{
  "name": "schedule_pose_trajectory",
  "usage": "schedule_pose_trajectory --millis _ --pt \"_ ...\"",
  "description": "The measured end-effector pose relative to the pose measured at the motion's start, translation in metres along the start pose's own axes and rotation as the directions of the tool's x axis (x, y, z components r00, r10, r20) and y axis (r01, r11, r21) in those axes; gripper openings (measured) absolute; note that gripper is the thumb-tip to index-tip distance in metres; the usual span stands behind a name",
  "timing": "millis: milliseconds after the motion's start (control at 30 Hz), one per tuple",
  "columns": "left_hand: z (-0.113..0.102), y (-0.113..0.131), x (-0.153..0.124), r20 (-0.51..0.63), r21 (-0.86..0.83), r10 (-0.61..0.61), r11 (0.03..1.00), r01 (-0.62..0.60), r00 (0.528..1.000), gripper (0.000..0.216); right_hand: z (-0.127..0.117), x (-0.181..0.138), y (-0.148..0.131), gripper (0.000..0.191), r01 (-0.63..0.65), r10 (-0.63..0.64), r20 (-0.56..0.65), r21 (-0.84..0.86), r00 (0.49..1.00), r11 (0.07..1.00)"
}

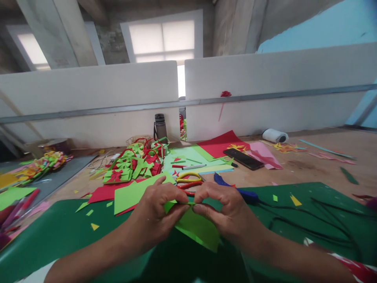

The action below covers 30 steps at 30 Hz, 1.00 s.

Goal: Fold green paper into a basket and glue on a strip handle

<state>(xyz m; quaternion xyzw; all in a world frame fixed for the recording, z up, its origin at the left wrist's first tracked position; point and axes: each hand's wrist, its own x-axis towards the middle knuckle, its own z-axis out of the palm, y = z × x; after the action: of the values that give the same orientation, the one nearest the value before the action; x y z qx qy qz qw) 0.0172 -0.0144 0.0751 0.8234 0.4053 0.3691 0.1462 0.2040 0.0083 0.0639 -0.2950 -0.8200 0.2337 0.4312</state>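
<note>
Both hands meet over a dark green sheet (59, 232) on the table. My left hand (156, 214) and my right hand (225, 210) pinch the folded top edge of a light green paper piece (198, 230), fingertips almost touching. The paper hangs down between the wrists. Just behind the hands lie scissors (188, 181) with yellow and red handles and a blue-handled tool (232, 188).
A heap of green and red paper scraps (134, 165) sits behind the hands on the left. Red, pink and green sheets and a black phone (243, 158) lie further back. A bottle (160, 126) stands at the white partition. A paper roll (274, 135) lies right. Black cords (318, 220) cross the green sheet.
</note>
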Motion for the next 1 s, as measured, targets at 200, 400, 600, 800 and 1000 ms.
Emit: schedule_pose_trajectory --millis 200,400,600,800,1000 --pt "0.006 0.002 0.004 0.049 -0.233 -0.103 0.966 0.112 0.993 0.009 0.001 0.0 0.002 0.015 0.067 -0.067 0.005 0.008 0.998 0.998" --pt "0.007 0.003 0.004 0.051 -0.405 -0.184 0.895 0.189 0.982 0.008 0.003 -0.001 0.007 0.01 0.092 -0.092 0.006 0.0 0.996 0.996" --pt "0.003 0.005 0.004 0.003 -0.333 -0.13 0.935 0.123 0.992 0.014 -0.002 0.002 -0.004 0.01 0.066 -0.065 0.006 -0.065 0.998 0.996" --pt "-0.004 0.007 0.005 -0.014 -0.164 -0.169 0.973 0.164 0.986 0.017 -0.006 0.004 -0.01 0.014 0.021 -0.016 0.038 -0.127 0.999 0.992" --pt "-0.001 0.0 0.007 0.062 -0.236 -0.157 0.957 0.168 0.986 0.012 -0.002 0.004 -0.008 0.016 0.006 -0.003 0.024 -0.125 1.0 0.992"
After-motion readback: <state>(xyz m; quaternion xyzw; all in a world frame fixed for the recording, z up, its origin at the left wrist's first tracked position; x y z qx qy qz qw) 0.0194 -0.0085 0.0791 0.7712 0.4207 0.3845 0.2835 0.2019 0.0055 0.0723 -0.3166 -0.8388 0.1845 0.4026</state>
